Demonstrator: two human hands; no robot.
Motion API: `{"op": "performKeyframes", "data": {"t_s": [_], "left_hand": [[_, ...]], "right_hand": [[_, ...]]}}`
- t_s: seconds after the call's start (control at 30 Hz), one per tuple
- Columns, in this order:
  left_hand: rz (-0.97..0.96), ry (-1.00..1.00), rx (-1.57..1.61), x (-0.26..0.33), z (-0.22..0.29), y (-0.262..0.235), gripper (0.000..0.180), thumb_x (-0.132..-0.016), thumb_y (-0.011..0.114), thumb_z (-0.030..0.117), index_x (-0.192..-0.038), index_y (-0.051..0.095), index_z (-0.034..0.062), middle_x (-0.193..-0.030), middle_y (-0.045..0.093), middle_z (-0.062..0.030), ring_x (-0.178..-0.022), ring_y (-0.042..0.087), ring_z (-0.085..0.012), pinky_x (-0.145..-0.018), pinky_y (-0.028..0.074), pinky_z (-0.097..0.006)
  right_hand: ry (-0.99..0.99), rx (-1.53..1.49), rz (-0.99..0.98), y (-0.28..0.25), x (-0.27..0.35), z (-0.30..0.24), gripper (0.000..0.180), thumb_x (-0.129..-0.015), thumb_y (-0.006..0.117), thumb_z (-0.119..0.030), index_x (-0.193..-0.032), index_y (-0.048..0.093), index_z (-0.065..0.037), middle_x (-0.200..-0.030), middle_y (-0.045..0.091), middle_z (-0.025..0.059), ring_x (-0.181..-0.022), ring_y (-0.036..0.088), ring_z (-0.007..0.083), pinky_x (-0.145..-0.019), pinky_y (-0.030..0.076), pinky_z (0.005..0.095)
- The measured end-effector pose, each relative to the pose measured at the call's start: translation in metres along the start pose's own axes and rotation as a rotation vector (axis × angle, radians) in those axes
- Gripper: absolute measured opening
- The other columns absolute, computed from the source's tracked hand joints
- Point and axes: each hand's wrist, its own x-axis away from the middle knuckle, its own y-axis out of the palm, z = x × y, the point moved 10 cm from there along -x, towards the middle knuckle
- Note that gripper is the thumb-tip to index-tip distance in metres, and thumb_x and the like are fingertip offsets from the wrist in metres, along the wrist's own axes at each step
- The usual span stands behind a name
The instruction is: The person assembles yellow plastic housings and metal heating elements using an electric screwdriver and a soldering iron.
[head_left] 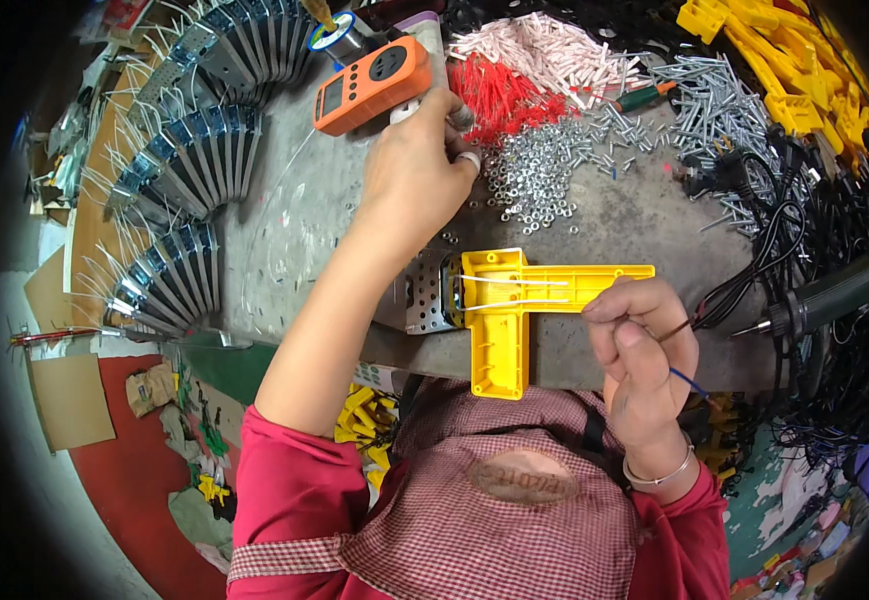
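A yellow T-shaped plastic shell half (499,345) lies open side up at the bench's front edge. Two white wires run over its inside from a perforated metal plate (424,295) at its left. To the right of the shell's arm, my right hand (644,350) is closed, with a brown and a blue wire (689,380) coming out between its fingers. My left hand (416,165) reaches far up beside an orange meter (374,85) with a round socket and small screen. Its fingers are curled together near a small white piece; what they grip is hidden.
Nuts (534,175), red sleeved pieces (504,100), white tubes (549,55) and screws (719,100) lie in heaps at the back. A soldering iron (834,295) and black cords (769,215) are at right. Finned metal heater parts (179,270) stand in rows at left. Yellow shells (794,60) fill the far right.
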Motion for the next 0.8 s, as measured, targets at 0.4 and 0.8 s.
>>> {"op": "performKeyframes", "data": {"t_s": [0.4, 0.8], "left_hand": [[-0.023, 0.035, 0.382, 0.023, 0.015, -0.017, 0.035, -0.077, 0.057, -0.013, -0.11, 0.054, -0.0012, -0.085, 0.058, -0.0046, -0.076, 0.056, -0.0087, -0.067, 0.047, -0.023], [-0.282, -0.021, 1.069, 0.07, 0.061, -0.02, 0.038, -0.081, 0.068, 0.001, -0.116, 0.052, 0.002, -0.085, 0.061, -0.0026, -0.072, 0.059, -0.008, -0.062, 0.05, -0.022]], "right_hand": [[0.13, 0.114, -0.032, 0.016, -0.001, 0.0, 0.014, -0.096, 0.052, -0.011, -0.095, 0.059, 0.001, -0.068, 0.046, -0.0081, -0.059, 0.035, -0.0009, -0.053, 0.025, 0.0188], [0.314, -0.096, 0.047, 0.019, -0.013, 0.008, 0.023, -0.092, 0.063, -0.004, -0.112, 0.056, 0.005, -0.09, 0.069, 0.0063, -0.081, 0.061, 0.0054, -0.074, 0.047, 0.0185]]}}
